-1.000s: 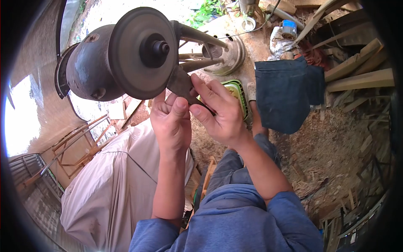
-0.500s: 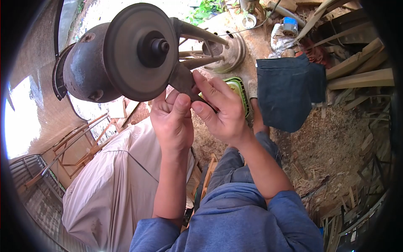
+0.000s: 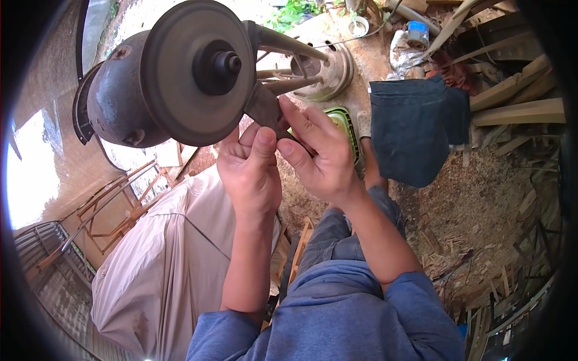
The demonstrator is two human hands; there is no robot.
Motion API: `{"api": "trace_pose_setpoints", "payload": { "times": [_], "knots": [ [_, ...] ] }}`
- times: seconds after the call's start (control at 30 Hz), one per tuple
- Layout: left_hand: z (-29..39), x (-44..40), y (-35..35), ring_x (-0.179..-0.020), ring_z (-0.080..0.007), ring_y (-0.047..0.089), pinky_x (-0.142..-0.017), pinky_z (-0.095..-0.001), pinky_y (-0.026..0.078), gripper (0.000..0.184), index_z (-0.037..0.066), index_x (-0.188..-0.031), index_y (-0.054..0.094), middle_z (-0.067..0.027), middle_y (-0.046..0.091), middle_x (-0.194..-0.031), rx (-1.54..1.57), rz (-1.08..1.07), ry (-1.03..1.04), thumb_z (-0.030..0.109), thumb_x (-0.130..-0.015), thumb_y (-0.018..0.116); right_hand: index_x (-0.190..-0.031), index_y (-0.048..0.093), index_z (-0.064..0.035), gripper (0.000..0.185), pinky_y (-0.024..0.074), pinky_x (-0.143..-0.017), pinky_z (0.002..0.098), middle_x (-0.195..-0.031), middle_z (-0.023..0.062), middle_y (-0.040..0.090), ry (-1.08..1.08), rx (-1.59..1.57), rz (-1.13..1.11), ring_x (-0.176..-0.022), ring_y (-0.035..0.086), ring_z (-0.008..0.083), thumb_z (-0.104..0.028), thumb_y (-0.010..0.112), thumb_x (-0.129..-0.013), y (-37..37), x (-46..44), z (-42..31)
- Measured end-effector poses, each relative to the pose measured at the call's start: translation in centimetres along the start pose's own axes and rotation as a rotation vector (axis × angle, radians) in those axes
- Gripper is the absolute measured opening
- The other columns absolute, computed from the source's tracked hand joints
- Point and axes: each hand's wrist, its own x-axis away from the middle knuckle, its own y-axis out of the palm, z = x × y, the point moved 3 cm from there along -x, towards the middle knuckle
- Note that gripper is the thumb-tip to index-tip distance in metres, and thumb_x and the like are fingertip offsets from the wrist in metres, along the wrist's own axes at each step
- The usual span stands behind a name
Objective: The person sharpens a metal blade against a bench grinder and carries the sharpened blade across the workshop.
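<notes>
Dark flat piece [image 3: 263,108]: at the fingertips of the right hand, its far end at the lower right rim of the wheel [image 3: 171,78]; whether they touch cannot be told.
Right hand [image 3: 322,156]: thumb and fingers pinch the near end, probably to set its angle.
Left hand [image 3: 250,168]: fingers curled, thumb raised, just beneath the wheel; it may be bracing the piece, but whether it grips cannot be told.
Wheel and motor: above the left hand, the motor body [image 3: 117,90] behind the disc; a round metal base [image 3: 331,78] stands beyond the right hand.
Green basket [image 3: 346,123]: just beyond the right hand, partly hidden by it.
Dark cloth [image 3: 412,129]: right of the right hand.
Pale cover [image 3: 168,265]: draped below and left of the left hand, perhaps against dust.
Ground [image 3: 475,192]: brown, strewn with scraps, right of the right forearm.
Planks [image 3: 521,114]: piled farther right.
</notes>
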Motion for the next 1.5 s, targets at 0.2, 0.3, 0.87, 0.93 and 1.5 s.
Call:
{"api": "trace_pose_setpoints", "payload": {
  "times": [0.2,0.3,0.87,0.93,1.5],
  "knots": [
    [-0.31,-0.07,-0.11,-0.112,-0.0270,0.066,-0.092,-0.0312,0.055,0.069,-0.011,-0.145,0.033,-0.0190,0.063,-0.127,-0.002,0.028,-0.018,0.018,-0.094,0.070,-0.140,0.055,0.0010,0.055,0.0506,-0.068,0.0349,-0.088,0.0152,0.058,0.007,-0.006,0.015,-0.076,0.061,0.0263,-0.020,0.070,-0.092,-0.01,-0.05,0.20],
    [-0.12,-0.01,0.15,-0.110,-0.0242,0.067,-0.090,-0.0298,0.055,0.072,-0.013,-0.146,0.030,-0.0183,0.064,-0.126,0.015,0.014,-0.007,0.017,-0.094,0.070,-0.140,0.055,0.0010,0.054,0.0498,-0.067,0.0346,-0.086,0.0141,0.056,0.035,0.007,0.006,-0.075,0.060,0.0252,-0.020,0.071,-0.092,-0.09,-0.09,-0.09],
    [-0.58,-0.28,0.58,-0.105,-0.0224,0.069,-0.087,-0.0286,0.056,0.064,-0.013,-0.143,0.029,-0.0175,0.067,-0.117,-0.011,0.078,0.000,0.012,-0.097,0.066,-0.139,0.056,0.0002,0.053,0.0464,-0.062,0.0334,-0.083,0.0123,0.054,0.042,0.028,0.022,-0.070,0.056,0.0224,-0.020,0.071,-0.092,-0.29,-0.29,0.28],
    [-0.54,-0.27,0.63,-0.105,-0.0230,0.069,-0.086,-0.0286,0.056,0.063,-0.013,-0.142,0.030,-0.0173,0.067,-0.117,-0.017,0.079,-0.002,0.013,-0.097,0.066,-0.139,0.056,-0.0008,0.054,0.0486,-0.064,0.0344,-0.083,0.0131,0.053,0.068,0.024,0.011,-0.072,0.058,0.0240,-0.019,0.072,-0.091,-0.33,-0.27,0.27],
    [-0.26,-0.14,0.26,-0.107,-0.0212,0.067,-0.092,-0.0301,0.054,0.060,-0.007,-0.138,0.043,-0.0139,0.064,-0.122,-0.014,0.015,0.026,0.023,-0.094,0.071,-0.141,0.054,0.0011,0.056,0.0493,-0.065,0.0348,-0.084,0.0142,0.055,0.016,0.023,-0.004,-0.073,0.059,0.0245,-0.019,0.071,-0.091,-0.25,-0.23,-0.10]
  ]
}}
